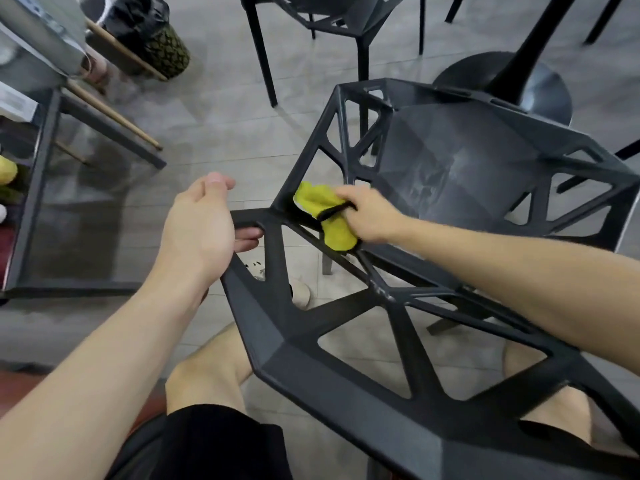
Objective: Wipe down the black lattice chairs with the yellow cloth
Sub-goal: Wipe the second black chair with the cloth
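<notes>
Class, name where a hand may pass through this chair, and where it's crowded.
Free: the triangular openings in the black lattice chair, above the knees. Crowded: its corner, where left hand grips and right hand holds the yellow cloth.

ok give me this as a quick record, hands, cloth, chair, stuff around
left hand: grips a corner bar of the lattice chair
right hand: holds the yellow cloth against a side strut
chair seat: faint streaks
nearby: second black chair, round table base
</notes>
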`<state>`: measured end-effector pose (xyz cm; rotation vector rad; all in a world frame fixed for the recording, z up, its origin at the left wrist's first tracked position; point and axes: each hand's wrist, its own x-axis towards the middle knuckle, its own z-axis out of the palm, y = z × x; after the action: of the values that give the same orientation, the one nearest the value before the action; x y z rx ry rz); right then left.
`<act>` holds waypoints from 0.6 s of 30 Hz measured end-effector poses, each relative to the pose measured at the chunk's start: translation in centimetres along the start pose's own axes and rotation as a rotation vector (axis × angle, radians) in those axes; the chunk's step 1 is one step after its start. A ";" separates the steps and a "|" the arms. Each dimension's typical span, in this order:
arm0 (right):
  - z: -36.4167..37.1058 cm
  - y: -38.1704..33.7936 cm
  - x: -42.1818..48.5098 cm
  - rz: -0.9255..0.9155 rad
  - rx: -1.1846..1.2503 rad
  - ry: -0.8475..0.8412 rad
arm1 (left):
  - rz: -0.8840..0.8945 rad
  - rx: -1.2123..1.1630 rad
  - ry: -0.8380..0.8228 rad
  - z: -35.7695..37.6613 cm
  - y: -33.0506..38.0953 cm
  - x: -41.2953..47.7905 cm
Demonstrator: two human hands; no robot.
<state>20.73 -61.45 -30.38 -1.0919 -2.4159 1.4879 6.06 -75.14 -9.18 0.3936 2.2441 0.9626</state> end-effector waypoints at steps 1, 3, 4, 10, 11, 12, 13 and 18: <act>0.9 0.3 -0.8 -0.057 -0.005 -0.048 | 0.000 0.000 0.003 0.0 -0.1 0.2; 0.0 3.1 -2.6 -0.073 -0.139 -0.157 | -0.008 -0.003 0.001 0.1 -0.1 0.1; -1.6 4.6 -2.9 -0.002 -0.240 -0.213 | -0.004 -0.007 0.002 0.2 0.0 0.0; -1.4 3.7 -3.3 0.138 -0.239 -0.102 | -0.004 -0.005 -0.004 0.2 -0.2 0.2; -0.3 3.7 -4.1 0.111 -0.225 -0.150 | -0.006 -0.004 -0.003 0.2 -0.1 0.1; -0.3 3.9 -4.6 0.118 -0.207 -0.201 | -0.004 0.001 -0.007 0.2 0.0 0.1; -1.2 4.1 -4.5 0.179 -0.195 -0.247 | -0.003 0.008 -0.011 0.2 0.0 0.1; -2.8 3.6 -3.0 0.274 -0.190 -0.210 | -0.006 0.014 -0.022 0.2 -0.1 0.2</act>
<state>26.06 -60.25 -31.03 -1.4231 -2.6855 1.5439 6.05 -75.01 -9.46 0.4022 2.2318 0.9354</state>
